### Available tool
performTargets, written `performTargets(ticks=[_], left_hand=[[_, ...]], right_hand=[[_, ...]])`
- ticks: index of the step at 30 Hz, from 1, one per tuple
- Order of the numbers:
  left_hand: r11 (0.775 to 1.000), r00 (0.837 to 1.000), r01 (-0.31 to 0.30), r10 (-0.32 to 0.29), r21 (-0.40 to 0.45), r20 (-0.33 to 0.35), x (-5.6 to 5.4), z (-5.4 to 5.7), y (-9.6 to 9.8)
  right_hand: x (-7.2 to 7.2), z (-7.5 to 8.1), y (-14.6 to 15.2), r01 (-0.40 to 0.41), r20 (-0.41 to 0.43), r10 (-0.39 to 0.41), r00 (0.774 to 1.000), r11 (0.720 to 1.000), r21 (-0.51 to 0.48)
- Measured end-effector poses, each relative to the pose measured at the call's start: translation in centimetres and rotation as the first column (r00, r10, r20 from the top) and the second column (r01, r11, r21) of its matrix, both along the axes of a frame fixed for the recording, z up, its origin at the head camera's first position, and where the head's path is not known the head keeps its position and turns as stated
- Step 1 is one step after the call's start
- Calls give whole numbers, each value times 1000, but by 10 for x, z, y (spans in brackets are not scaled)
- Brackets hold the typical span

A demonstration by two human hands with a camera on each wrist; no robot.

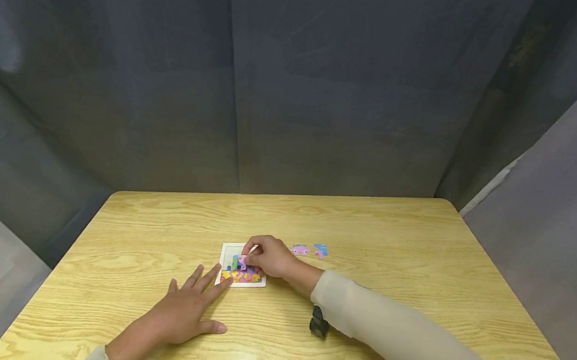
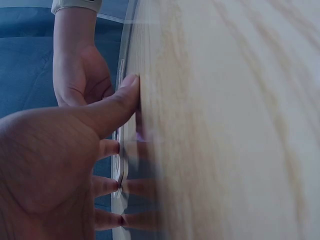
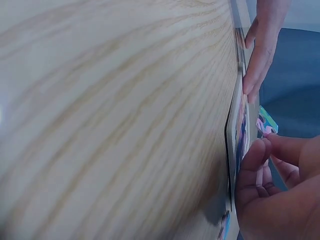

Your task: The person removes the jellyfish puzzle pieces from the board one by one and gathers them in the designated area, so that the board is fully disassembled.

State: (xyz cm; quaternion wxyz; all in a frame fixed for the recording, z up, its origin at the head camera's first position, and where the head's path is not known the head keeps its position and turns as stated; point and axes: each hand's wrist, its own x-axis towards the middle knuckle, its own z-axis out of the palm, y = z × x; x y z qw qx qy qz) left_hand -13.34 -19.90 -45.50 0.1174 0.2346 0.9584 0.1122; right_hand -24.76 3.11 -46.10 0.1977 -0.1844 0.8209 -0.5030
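A small jigsaw puzzle board with a white frame lies on the table, its lower part filled with yellow and pink picture pieces. Between thumb and fingers my right hand pinches a pink and green puzzle piece, held tilted just above the board. My left hand lies spread at the board's lower left, fingertips touching its edge and thumb stretched out over the wood. In the left wrist view the left thumb shows straight. The right fingers cover part of the board.
Loose puzzle pieces, one pink and one blue and pink, lie right of the board beyond the right wrist. The wooden table ends at a dark curtain behind. A black strap device hangs under the right sleeve.
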Motion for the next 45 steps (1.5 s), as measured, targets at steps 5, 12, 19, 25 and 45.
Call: performTargets(ticks=[5,12,19,25,45], left_hand=[[1000,1000,10,-10,6,-7,0,1,0],[1000,1000,0,0,11,-1,1,0,0],[1000,1000,7,-7,14,-5,1,-1,-1],[1000,1000,-3,3,21,-1,1,-1,-1],[999,1000,16,-16,38,-8,2,0,-1]], right_hand=[[0,2,11,-2,-7,2,1000,1000,-3],[0,0,31,-25,-4,25,1000,1000,-15],[0,-2,48,-12,-24,12,1000,1000,26],[1,-4,58,18,-55,-15,998,998,61],[4,-8,73,34,-172,-4,985,985,172]])
